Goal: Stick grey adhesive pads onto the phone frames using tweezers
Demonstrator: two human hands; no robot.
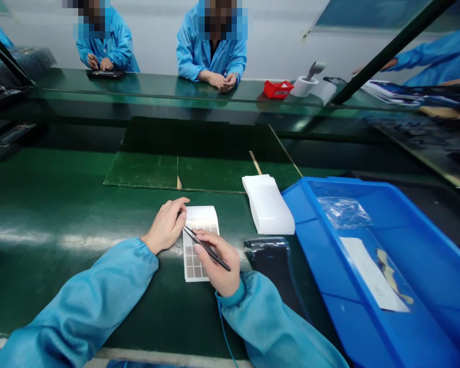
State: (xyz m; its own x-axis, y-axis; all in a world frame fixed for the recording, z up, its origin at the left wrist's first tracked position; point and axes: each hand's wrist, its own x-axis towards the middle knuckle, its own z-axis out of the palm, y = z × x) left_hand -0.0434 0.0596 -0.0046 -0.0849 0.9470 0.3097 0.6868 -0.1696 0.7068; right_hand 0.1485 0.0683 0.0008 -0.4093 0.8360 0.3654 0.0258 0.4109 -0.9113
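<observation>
A white sheet of grey rectangular stickers (pixel 194 271) lies on the green bench in front of me, its top part blank and slightly curled. My right hand (pixel 222 263) is closed around dark tweezers (pixel 210 250) over the sheet, their tips pointing up and left. My left hand (pixel 166 225) rests at the sheet's upper left edge, fingers curled and thumb beside the tweezer tips. Whatever is between its fingers is too small or hidden to make out. A blue cord (pixel 224 327) hangs from my right cuff.
Right of the sheet lie a stack of white sheets (pixel 270 207) and a dark film strip (pixel 272 266). A blue bin (pixel 329 317) holds clear plastic and paper scraps. Green boards (pixel 145 168) lie ahead. Across the bench, people in blue coats sit near a red box (pixel 278 90).
</observation>
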